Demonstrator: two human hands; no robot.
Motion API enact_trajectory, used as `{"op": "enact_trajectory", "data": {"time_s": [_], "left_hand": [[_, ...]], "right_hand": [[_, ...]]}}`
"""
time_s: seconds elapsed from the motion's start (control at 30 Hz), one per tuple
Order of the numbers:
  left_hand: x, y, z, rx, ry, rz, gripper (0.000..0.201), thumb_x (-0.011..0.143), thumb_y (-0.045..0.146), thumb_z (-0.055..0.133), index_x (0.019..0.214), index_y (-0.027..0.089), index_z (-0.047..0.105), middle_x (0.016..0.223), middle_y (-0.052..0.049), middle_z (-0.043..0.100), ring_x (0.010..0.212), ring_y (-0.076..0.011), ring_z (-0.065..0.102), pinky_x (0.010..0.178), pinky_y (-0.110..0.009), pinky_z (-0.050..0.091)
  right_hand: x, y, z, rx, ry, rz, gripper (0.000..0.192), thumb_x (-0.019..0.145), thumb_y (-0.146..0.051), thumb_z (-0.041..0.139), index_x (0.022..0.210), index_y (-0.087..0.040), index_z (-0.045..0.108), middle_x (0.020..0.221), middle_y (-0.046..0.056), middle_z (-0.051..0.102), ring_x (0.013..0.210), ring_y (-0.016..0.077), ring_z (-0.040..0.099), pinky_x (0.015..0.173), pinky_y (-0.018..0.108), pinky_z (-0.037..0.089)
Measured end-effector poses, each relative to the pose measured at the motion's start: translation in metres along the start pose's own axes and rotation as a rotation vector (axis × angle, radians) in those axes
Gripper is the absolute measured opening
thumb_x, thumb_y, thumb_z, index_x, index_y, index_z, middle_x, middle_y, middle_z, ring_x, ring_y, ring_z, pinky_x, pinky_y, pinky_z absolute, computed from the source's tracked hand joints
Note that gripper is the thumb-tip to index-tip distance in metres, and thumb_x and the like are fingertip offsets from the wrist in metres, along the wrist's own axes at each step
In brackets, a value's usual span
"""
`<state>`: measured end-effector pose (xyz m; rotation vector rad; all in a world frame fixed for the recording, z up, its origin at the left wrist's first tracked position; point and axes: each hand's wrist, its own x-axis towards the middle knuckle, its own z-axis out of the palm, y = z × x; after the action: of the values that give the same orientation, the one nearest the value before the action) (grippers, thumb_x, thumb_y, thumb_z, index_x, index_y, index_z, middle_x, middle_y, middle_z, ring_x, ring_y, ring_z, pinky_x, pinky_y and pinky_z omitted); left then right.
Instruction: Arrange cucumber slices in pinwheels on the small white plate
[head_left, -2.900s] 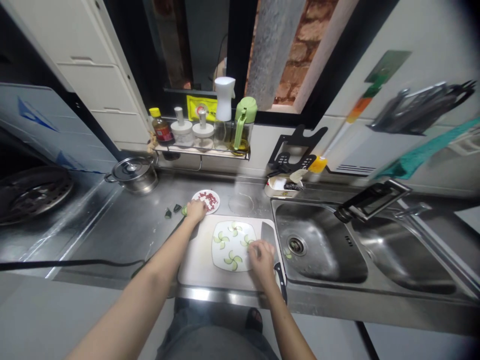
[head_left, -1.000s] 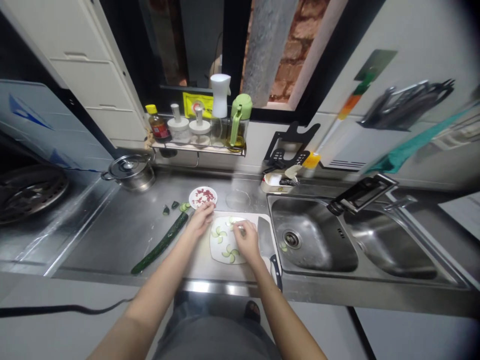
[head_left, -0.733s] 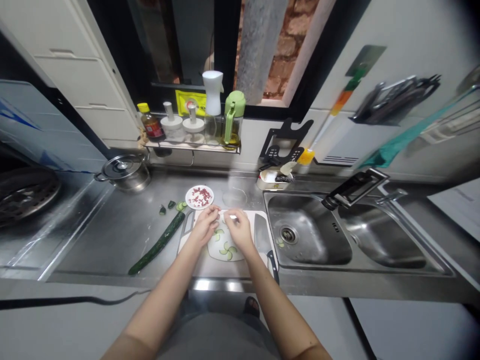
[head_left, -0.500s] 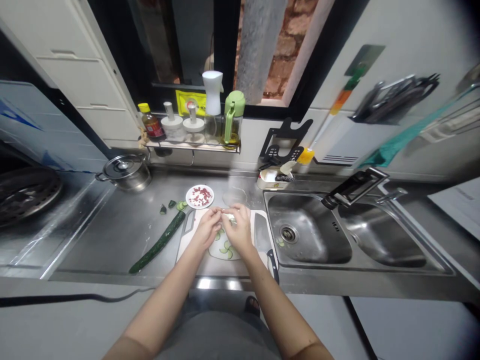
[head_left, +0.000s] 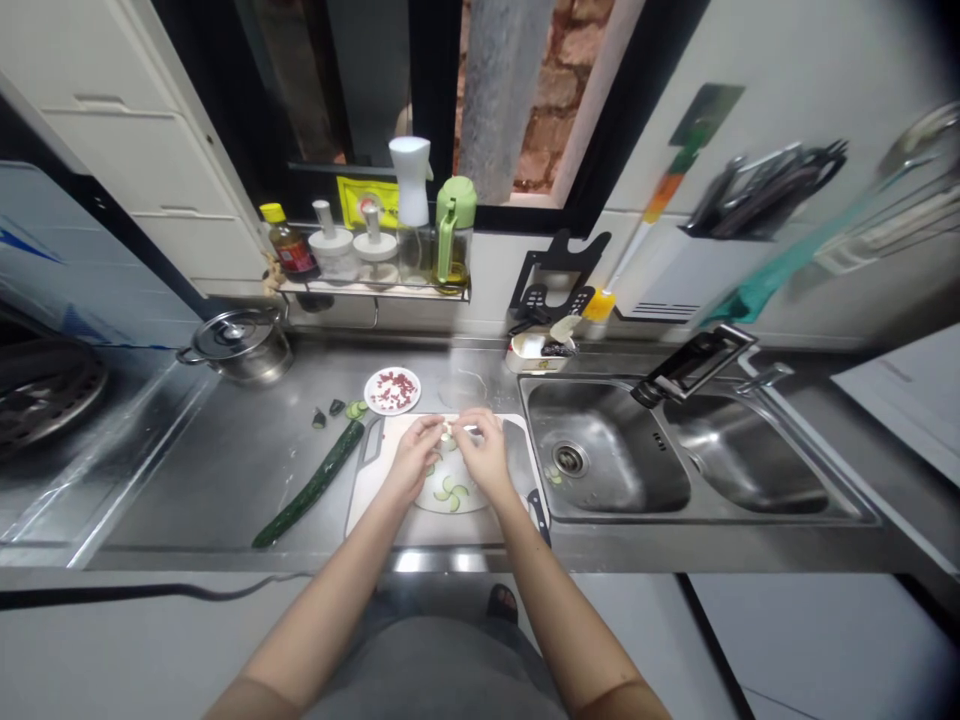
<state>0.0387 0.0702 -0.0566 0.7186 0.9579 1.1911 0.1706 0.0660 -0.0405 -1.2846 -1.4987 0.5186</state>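
Note:
Both hands are over a white plate (head_left: 427, 503) that lies on a cutting board (head_left: 367, 500). My left hand (head_left: 414, 455) is closed in a pinch at the plate's far left. Facing it, my right hand (head_left: 481, 450) has its thumb and fingertips pressed together. A small pale piece (head_left: 448, 430) shows between the fingertips, too small to name. On the plate, cucumber slices (head_left: 451, 493) form a pinwheel, with more pieces partly hidden by the hands. A knife (head_left: 538, 515) with a dark handle lies on the board's right side.
Left of the board lie a long cucumber (head_left: 311, 488) and some cut slices (head_left: 356, 409). A small dish (head_left: 392, 390) of red bits stands behind. Further left is a lidded pot (head_left: 240, 345); to the right is a double sink (head_left: 611, 450). Bottles stand on a rack (head_left: 375, 288).
The view has shifted slightly. My hands have drawn a little apart at the fingertips, and the pale piece between them and the cucumber pinwheel now show more clearly.

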Motion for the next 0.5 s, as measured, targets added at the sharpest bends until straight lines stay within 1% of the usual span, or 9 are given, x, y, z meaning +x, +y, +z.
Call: {"op": "enact_trajectory", "data": {"time_s": [0.1, 0.2, 0.3, 0.37, 0.43, 0.5], "left_hand": [[0.003, 0.001, 0.0, 0.215, 0.059, 0.112, 0.027, 0.072, 0.037, 0.077, 0.09, 0.018, 0.07, 0.078, -0.001, 0.064, 0.063, -0.0099, 0.051, 0.054, -0.02, 0.037], [0.008, 0.003, 0.0, 0.374, 0.018, 0.225, 0.018, 0.072, 0.033, 0.075, 0.082, 0.018, 0.072, 0.083, -0.004, 0.069, 0.074, -0.0149, 0.056, 0.067, -0.024, 0.044], [0.01, -0.001, 0.001, 0.449, -0.055, 0.228, 0.013, 0.071, 0.031, 0.076, 0.076, 0.019, 0.073, 0.08, -0.004, 0.069, 0.073, -0.0161, 0.057, 0.069, -0.026, 0.043], [0.009, -0.007, 0.002, 0.467, -0.08, 0.213, 0.012, 0.07, 0.03, 0.077, 0.072, 0.019, 0.073, 0.078, -0.004, 0.069, 0.07, -0.0158, 0.056, 0.068, -0.026, 0.043], [0.009, -0.014, 0.002, 0.475, -0.088, 0.206, 0.012, 0.07, 0.031, 0.077, 0.072, 0.019, 0.073, 0.078, -0.004, 0.069, 0.071, -0.0161, 0.056, 0.068, -0.026, 0.043], [0.008, -0.019, 0.002, 0.487, -0.091, 0.2, 0.013, 0.071, 0.033, 0.075, 0.072, 0.02, 0.073, 0.079, -0.004, 0.069, 0.074, -0.0172, 0.057, 0.069, -0.026, 0.043]], "right_hand": [[0.001, 0.009, -0.007, 0.108, -0.062, 0.092, 0.012, 0.083, -0.029, 0.06, 0.075, -0.021, 0.065, 0.089, 0.005, 0.067, 0.092, 0.0206, 0.061, 0.078, 0.032, 0.049], [0.0, 0.016, -0.015, 0.15, -0.107, 0.135, 0.012, 0.081, -0.03, 0.06, 0.073, -0.021, 0.065, 0.086, 0.004, 0.067, 0.087, 0.0197, 0.062, 0.07, 0.029, 0.05], [-0.004, 0.023, -0.022, 0.143, -0.14, 0.153, 0.013, 0.08, -0.031, 0.06, 0.073, -0.021, 0.065, 0.084, 0.004, 0.067, 0.083, 0.019, 0.063, 0.066, 0.028, 0.05], [-0.007, 0.028, -0.026, 0.125, -0.159, 0.155, 0.013, 0.079, -0.03, 0.059, 0.073, -0.02, 0.065, 0.083, 0.004, 0.067, 0.082, 0.0187, 0.063, 0.065, 0.028, 0.05], [-0.011, 0.031, -0.028, 0.09, -0.173, 0.136, 0.012, 0.079, -0.027, 0.059, 0.073, -0.02, 0.065, 0.083, 0.004, 0.067, 0.082, 0.0187, 0.062, 0.068, 0.029, 0.05], [-0.013, 0.033, -0.031, 0.037, -0.176, 0.093, 0.011, 0.08, -0.026, 0.059, 0.073, -0.021, 0.065, 0.083, 0.004, 0.068, 0.084, 0.0192, 0.062, 0.076, 0.032, 0.049]]}}
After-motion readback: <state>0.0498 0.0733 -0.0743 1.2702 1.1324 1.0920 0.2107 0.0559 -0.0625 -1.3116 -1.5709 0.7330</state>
